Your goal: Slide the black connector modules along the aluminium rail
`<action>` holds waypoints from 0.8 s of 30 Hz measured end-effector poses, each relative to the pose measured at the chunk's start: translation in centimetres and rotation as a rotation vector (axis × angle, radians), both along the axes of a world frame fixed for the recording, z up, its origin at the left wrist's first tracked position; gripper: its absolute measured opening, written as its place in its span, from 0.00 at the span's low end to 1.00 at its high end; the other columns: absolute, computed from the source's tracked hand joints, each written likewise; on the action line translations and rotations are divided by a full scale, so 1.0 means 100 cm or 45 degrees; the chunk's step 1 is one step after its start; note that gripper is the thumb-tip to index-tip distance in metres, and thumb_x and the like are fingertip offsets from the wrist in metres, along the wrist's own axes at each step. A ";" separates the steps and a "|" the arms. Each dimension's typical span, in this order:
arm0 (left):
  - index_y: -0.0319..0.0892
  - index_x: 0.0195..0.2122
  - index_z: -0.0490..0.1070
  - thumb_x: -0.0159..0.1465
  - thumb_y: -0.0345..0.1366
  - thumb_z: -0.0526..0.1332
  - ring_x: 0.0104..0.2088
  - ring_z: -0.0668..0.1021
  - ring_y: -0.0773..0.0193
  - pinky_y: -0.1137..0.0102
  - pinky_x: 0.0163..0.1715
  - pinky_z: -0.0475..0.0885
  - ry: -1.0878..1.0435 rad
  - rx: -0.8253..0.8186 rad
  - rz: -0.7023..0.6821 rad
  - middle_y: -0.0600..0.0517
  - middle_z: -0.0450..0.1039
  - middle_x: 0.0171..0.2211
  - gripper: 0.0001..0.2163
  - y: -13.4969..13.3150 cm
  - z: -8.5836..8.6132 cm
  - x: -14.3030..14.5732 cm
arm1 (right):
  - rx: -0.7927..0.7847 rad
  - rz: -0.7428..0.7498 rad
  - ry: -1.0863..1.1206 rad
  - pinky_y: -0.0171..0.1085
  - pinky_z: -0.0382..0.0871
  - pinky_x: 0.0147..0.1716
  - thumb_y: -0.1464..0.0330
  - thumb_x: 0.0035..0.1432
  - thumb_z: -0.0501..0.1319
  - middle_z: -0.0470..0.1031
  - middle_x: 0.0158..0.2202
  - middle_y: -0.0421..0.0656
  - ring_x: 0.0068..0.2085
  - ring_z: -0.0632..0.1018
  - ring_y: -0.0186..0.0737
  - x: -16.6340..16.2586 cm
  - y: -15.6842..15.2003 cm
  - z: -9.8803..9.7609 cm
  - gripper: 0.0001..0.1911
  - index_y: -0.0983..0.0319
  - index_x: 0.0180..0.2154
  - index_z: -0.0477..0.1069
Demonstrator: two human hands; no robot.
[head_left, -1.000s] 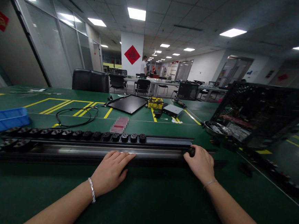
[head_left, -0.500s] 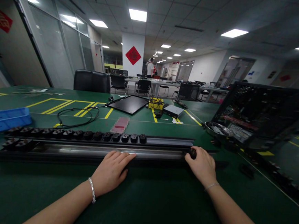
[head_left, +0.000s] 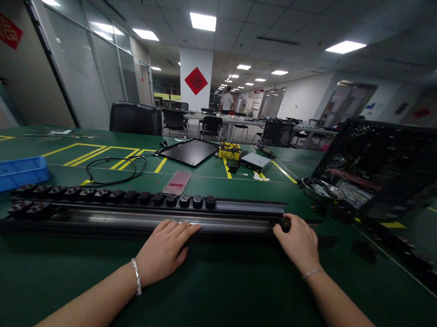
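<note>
Two long black metal channels lie side by side across the table in front of me. The far channel [head_left: 251, 207] carries a row of black socket modules [head_left: 143, 198] from its left end to past the middle. In the near channel [head_left: 123, 219], a couple of similar modules [head_left: 29, 209] sit at the left end, with bare shiny metal to their right. My left hand [head_left: 164, 247] rests on the near channel's front edge, fingers stretched out and holding nothing. At that channel's right end, my right hand [head_left: 298, 243] pinches a small black module [head_left: 285, 223], partly hidden by the fingers.
A blue bin [head_left: 13, 173] stands at the left, near a looped black cable [head_left: 115, 173]. Farther back lie a dark flat panel [head_left: 189, 152], a yellow box [head_left: 229, 150] and a grey box [head_left: 255, 161]. An open computer case [head_left: 388, 172] and a metal bowl [head_left: 317, 187] are at the right.
Both hands keep nearly the same pose and place on the near channel. The whole view has shifted slightly, and a person in the far background has moved a little to the right.
</note>
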State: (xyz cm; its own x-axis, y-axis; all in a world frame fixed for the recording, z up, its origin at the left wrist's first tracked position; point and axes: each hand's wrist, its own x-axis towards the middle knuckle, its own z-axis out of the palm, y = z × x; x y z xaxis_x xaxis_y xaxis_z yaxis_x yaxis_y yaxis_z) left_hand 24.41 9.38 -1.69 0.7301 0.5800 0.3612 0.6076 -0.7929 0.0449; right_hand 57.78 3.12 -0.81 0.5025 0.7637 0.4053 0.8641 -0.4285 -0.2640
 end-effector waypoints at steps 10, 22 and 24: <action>0.47 0.59 0.57 0.59 0.30 0.55 0.47 0.71 0.57 0.59 0.49 0.61 -0.008 0.007 0.002 0.49 0.70 0.51 0.25 -0.001 0.000 0.000 | 0.012 -0.010 -0.002 0.47 0.58 0.50 0.61 0.51 0.51 0.72 0.46 0.51 0.50 0.70 0.50 0.000 0.000 -0.001 0.21 0.64 0.45 0.66; 0.47 0.59 0.57 0.60 0.31 0.55 0.46 0.71 0.58 0.59 0.49 0.62 -0.020 0.029 -0.007 0.49 0.70 0.50 0.25 -0.001 0.000 0.000 | 0.029 0.006 0.036 0.47 0.59 0.49 0.62 0.50 0.51 0.72 0.45 0.50 0.49 0.70 0.50 0.003 0.000 -0.001 0.20 0.63 0.44 0.67; 0.47 0.59 0.57 0.59 0.31 0.55 0.46 0.72 0.58 0.59 0.49 0.62 -0.022 0.035 -0.009 0.49 0.70 0.50 0.25 -0.001 0.000 0.000 | 0.023 0.007 0.048 0.47 0.58 0.49 0.62 0.51 0.51 0.72 0.45 0.49 0.49 0.70 0.50 0.003 0.000 -0.001 0.20 0.62 0.44 0.67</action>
